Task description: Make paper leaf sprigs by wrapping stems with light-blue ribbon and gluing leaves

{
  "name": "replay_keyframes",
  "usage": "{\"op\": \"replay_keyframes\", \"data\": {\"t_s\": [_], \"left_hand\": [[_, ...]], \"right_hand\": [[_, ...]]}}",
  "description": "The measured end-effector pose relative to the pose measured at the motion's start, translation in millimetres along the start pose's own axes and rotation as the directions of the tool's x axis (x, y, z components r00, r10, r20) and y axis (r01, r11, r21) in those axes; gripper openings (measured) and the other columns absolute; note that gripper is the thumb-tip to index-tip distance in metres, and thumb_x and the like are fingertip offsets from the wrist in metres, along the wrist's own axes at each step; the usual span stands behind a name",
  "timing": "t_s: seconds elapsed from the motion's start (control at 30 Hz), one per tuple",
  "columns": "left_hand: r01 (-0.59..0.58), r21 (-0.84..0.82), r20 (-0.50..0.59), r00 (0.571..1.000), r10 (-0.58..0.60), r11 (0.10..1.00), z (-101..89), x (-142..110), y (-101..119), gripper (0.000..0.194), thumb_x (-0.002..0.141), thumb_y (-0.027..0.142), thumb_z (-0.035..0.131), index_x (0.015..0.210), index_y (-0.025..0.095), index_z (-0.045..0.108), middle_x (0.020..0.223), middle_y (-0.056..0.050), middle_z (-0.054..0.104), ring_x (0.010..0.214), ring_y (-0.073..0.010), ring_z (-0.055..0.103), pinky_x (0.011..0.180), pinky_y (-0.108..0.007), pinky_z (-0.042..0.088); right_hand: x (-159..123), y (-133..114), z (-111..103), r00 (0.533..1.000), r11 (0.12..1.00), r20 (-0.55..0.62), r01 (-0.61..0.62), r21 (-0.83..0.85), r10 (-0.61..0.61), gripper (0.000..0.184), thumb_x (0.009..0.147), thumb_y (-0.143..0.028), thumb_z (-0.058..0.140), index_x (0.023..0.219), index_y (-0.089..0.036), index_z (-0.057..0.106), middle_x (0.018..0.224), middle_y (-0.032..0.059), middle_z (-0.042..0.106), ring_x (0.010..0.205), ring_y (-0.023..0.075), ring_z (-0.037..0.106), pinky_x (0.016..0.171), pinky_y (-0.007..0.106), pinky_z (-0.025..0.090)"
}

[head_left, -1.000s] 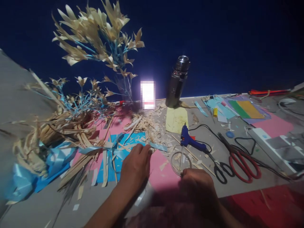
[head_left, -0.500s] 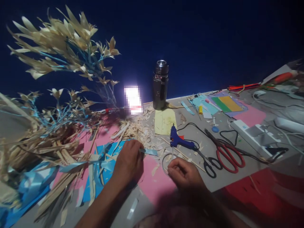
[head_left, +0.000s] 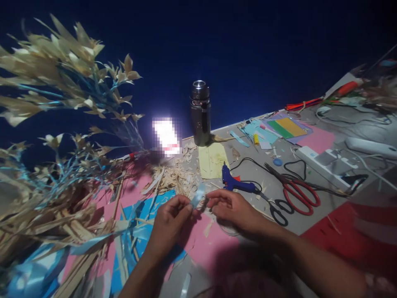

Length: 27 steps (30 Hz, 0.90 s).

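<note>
My left hand [head_left: 175,213] pinches a short strip of light blue ribbon [head_left: 199,195] between thumb and fingertips, and the strip stands up at a slant. Close beside its right edge is my right hand [head_left: 228,207], fingers curled together; whatever they hold, if anything, is too small to make out. Part of a thin pale ring [head_left: 228,230] shows beneath the right hand. Behind that hand lies a blue glue gun [head_left: 237,183]. Under both hands is pink paper [head_left: 206,238], with blue sheet [head_left: 147,217] to the left.
Black-handled scissors [head_left: 279,211] and larger red-handled scissors [head_left: 300,196] lie to the right, near a white power strip [head_left: 322,165]. A dark flask [head_left: 200,116] stands behind yellow paper [head_left: 214,159]. Dried husk flowers [head_left: 68,62] rise at left. A bright, pixelated patch [head_left: 166,136] glows at the back.
The ribbon strip has turned from lying level to slanting upward in my left hand. My right hand has moved left, away from the pale ring, to the ribbon. The view has shifted slightly.
</note>
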State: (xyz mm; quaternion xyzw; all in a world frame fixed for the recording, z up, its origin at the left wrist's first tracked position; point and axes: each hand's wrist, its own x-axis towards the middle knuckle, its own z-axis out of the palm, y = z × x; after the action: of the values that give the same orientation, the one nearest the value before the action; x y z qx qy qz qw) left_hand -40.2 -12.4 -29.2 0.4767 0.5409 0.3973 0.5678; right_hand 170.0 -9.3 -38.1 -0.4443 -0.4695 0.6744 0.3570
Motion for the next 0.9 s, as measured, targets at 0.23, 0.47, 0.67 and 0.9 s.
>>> {"op": "replay_keyframes", "data": {"t_s": [0.23, 0.47, 0.67, 0.9], "left_hand": [[0.183, -0.045, 0.103, 0.979, -0.177, 0.982, 7.9, -1.8, -7.3, 0.025, 0.073, 0.039, 0.081, 0.071, 0.018, 0.068, 0.059, -0.002, 0.067, 0.054, -0.0153, 0.056, 0.055, -0.026, 0.041], [0.216, -0.16, 0.095, 0.975, -0.203, 0.963, 14.2, -0.4, -26.8, 0.032, 0.065, 0.043, 0.088, 0.074, 0.015, 0.076, 0.062, -0.006, 0.071, 0.053, -0.0148, 0.055, 0.055, -0.027, 0.04], [0.13, -0.212, 0.05, 0.991, -0.122, 0.969, 16.8, -1.1, -42.2, 0.039, 0.07, 0.053, 0.085, 0.069, 0.015, 0.073, 0.055, -0.003, 0.064, 0.048, -0.0118, 0.049, 0.052, -0.026, 0.037], [0.058, -0.31, 0.082, 0.996, -0.035, 0.949, 14.1, -2.0, -43.2, 0.038, 0.08, 0.051, 0.077, 0.07, 0.016, 0.068, 0.055, 0.0, 0.058, 0.048, -0.0106, 0.045, 0.054, -0.026, 0.035]], "right_hand": [[37.9, -7.6, 7.0, 0.997, 0.994, 0.059, -0.046, 0.095, 0.041, 0.043, 0.071, -0.053, 0.083, 0.067, -0.016, 0.062, 0.052, -0.0064, 0.047, 0.049, 0.0075, 0.035, 0.049, 0.023, 0.024], [34.9, -7.8, -7.2, 0.997, 0.99, -0.026, 0.073, -0.121, -0.076, 0.033, 0.082, -0.044, 0.071, 0.07, -0.014, 0.071, 0.055, -0.0035, 0.05, 0.054, 0.01, 0.041, 0.051, 0.024, 0.029], [39.3, -15.8, -17.8, 0.989, 0.959, 0.047, 0.149, -0.24, -0.142, 0.03, 0.083, -0.04, 0.069, 0.072, -0.013, 0.074, 0.061, -0.0012, 0.059, 0.061, 0.0126, 0.049, 0.057, 0.024, 0.037], [39.6, -3.4, -17.8, 0.984, 0.965, 0.014, 0.176, -0.193, -0.176, 0.03, 0.083, -0.043, 0.071, 0.074, -0.015, 0.07, 0.066, 0.0008, 0.062, 0.064, 0.0145, 0.053, 0.058, 0.025, 0.04]]}}
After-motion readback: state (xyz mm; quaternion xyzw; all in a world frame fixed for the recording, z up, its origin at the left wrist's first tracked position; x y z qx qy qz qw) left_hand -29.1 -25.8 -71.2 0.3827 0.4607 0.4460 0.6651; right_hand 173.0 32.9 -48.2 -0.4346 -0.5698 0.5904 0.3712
